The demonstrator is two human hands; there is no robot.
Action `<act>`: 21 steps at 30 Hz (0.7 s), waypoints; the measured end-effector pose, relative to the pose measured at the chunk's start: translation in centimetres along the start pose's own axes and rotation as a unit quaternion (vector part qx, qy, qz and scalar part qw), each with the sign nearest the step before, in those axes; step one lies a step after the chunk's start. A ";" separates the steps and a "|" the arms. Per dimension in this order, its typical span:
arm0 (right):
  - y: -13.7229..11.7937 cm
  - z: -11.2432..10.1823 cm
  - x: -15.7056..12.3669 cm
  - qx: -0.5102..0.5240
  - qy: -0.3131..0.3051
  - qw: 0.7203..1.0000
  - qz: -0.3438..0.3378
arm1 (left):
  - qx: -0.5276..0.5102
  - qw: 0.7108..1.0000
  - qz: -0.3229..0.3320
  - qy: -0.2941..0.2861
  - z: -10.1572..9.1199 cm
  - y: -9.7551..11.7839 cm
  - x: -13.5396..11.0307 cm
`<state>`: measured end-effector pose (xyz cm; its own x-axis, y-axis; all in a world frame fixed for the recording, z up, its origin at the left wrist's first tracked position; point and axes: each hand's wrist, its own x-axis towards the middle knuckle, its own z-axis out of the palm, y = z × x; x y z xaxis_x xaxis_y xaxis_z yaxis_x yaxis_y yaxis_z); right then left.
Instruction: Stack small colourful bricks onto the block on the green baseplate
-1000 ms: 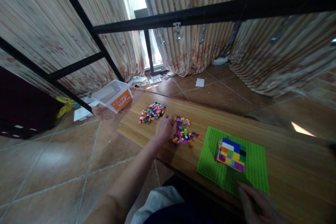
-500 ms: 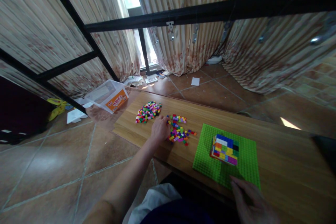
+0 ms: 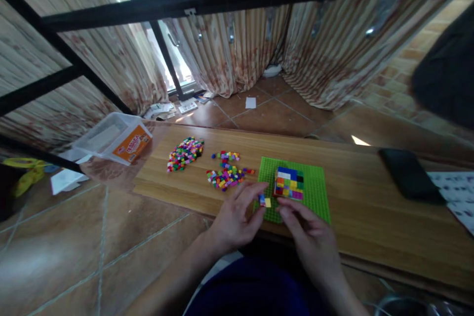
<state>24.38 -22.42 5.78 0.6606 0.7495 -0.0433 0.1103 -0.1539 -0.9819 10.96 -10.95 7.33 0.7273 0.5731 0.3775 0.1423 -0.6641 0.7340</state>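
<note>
tabletop (image 3: 363, 197) below; bricks (image 3: 263, 201) between left fingertips (image 3: 259, 213)

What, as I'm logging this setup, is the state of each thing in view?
Left hand: pinching small bricks
Right hand: half-closed, hold unclear
Green baseplate: lying flat
Brick block: stacked, on green baseplate
Loose bricks: heaped and scattered
Plastic box: open
Curtains: parted

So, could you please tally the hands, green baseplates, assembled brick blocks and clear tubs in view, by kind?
Hands: 2 (left hand, right hand)
Green baseplate: 1
Assembled brick block: 1
Clear tub with an orange label: 1
Total: 5
</note>
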 end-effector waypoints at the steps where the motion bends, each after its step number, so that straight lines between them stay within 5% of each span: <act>1: -0.5 0.3 0.1 0.033 -0.007 0.999 -0.002 | -0.016 1.000 -0.002 -0.007 0.6 0.5 -0.2; 7: -0.6 0.4 -0.3 0.120 -0.009 0.992 0.025 | -0.163 0.980 -0.110 -0.006 2.2 1.6 -0.5; 12: -0.4 0.5 -0.6 0.105 0.008 0.994 0.039 | -0.341 0.899 -0.275 0.002 3.2 1.8 -0.6; 21: 0.9 1.3 -1.6 0.105 0.002 0.991 0.079 | -0.383 0.856 -0.343 0.047 4.5 2.1 -0.7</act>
<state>22.42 -22.92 4.69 0.6603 0.7238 -0.2002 -0.1524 -0.1319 -0.9795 13.77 -14.91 6.00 0.5862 0.7628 -0.2729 0.0053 0.3332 0.9428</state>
